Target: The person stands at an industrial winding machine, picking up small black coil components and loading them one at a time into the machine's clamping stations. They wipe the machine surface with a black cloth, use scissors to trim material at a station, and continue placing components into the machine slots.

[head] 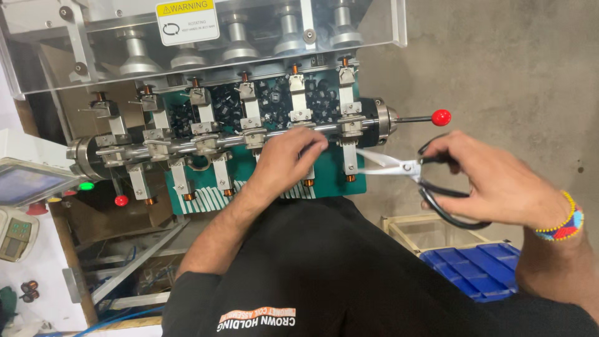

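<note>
My left hand [286, 160] reaches onto the winding machine's steel shaft [206, 142], with its fingers curled around a clamp near the second station from the right. My right hand [493, 181] grips black-handled scissors [412, 171]. Their open blades point left at the small copper coil holder [349, 163] on the rightmost station. Several white clamp arms with copper coils line the shaft over a green plate [327, 178].
A lever with a red knob [441, 117] sticks out from the shaft's right end. A clear guard with a warning label [187, 22] covers the spindles above. Blue bins [477, 268] and a wooden frame [399, 228] sit at lower right. A control panel [25, 184] stands at left.
</note>
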Action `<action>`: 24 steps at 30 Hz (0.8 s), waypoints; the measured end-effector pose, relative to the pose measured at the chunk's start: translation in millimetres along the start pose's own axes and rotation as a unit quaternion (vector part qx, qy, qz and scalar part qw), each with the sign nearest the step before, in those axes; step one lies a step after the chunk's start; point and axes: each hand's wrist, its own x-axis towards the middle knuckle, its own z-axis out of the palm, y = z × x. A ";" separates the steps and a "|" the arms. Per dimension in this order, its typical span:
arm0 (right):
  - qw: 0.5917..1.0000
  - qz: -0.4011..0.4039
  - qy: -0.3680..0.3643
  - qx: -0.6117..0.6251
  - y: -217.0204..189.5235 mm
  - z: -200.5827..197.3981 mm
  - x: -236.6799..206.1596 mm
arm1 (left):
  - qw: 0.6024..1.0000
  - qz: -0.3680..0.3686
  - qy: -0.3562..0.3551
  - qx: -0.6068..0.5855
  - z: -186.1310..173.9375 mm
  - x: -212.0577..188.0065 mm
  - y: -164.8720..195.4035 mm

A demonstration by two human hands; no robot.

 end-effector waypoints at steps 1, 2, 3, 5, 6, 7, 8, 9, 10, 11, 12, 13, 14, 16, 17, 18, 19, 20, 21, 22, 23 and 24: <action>0.998 0.017 0.023 -0.052 -2.8 -8.7 6.7 | 1.000 -0.009 0.017 0.006 4.1 9.2 -1.7; 0.995 0.023 0.019 -0.093 -2.2 -18.4 14.5 | 0.999 -0.020 0.034 0.011 8.7 17.4 -3.9; 0.990 0.028 0.016 -0.134 1.3 -29.5 22.6 | 0.998 -0.031 0.052 0.015 13.1 24.6 -6.6; 0.986 0.025 0.016 -0.166 11.5 -41.5 42.4 | 0.995 -0.059 0.075 0.020 22.0 38.0 -13.3; 0.987 0.015 0.020 -0.158 17.5 -44.9 54.3 | 0.994 -0.072 0.085 0.023 26.1 44.2 -17.1; 0.988 0.006 0.026 -0.149 23.8 -47.8 65.7 | 0.993 -0.074 0.090 0.031 30.0 50.2 -21.0; 0.990 0.005 -0.002 -0.140 29.6 -48.0 76.0 | 0.992 -0.077 0.095 0.039 34.1 54.7 -24.6; 0.991 0.004 -0.032 -0.132 34.6 -46.3 86.4 | 0.991 -0.082 0.100 0.047 38.5 59.3 -28.3; 0.990 0.001 -0.062 -0.124 39.0 -44.5 96.3 | 0.990 -0.081 0.104 0.059 43.1 64.7 -31.9; 0.991 -0.016 -0.072 -0.111 42.6 -41.9 106.2 | 0.988 -0.082 0.110 0.070 47.9 69.8 -35.3; 0.991 -0.033 -0.081 -0.097 45.8 -38.7 115.0 | 0.986 -0.084 0.115 0.083 52.3 73.9 -38.4; 0.991 -0.051 -0.091 -0.083 49.1 -36.9 122.2 | 0.984 -0.097 0.114 0.092 56.2 77.5 -41.3; 0.991 -0.035 -0.106 -0.075 52.2 -34.7 128.0 | 0.982 -0.111 0.112 0.101 60.9 80.8 -43.5; 0.989 -0.003 -0.133 -0.059 57.2 -31.7 138.8 | 0.979 -0.135 0.099 0.115 68.1 84.8 -47.2; 0.989 -0.016 -0.137 -0.052 59.8 -32.6 142.8 | 0.978 -0.147 0.089 0.120 70.7 86.5 -48.7; 0.988 -0.027 -0.142 -0.045 61.8 -33.4 145.7 | 0.976 -0.159 0.077 0.124 73.2 86.7 -49.6; 0.988 -0.038 -0.147 -0.037 63.1 -34.5 148.1 | 0.977 -0.160 0.080 0.118 75.0 86.9 -50.3; 0.987 -0.040 -0.149 -0.038 64.0 -35.6 148.8 | 0.977 -0.159 0.084 0.112 76.3 87.0 -50.8; 0.987 -0.043 -0.149 -0.040 63.8 -36.8 149.6 | 0.978 -0.157 0.088 0.106 77.2 87.2 -51.1; 0.987 -0.045 -0.149 -0.042 62.9 -37.7 149.9 | 0.978 -0.156 0.089 0.106 77.7 87.6 -51.4; 0.987 -0.034 -0.150 -0.036 61.2 -38.6 149.8 | 0.978 -0.155 0.090 0.105 78.1 87.9 -51.3; 0.988 -0.023 -0.153 -0.029 58.6 -38.3 150.2 | 0.978 -0.157 0.091 0.103 78.3 88.1 -51.3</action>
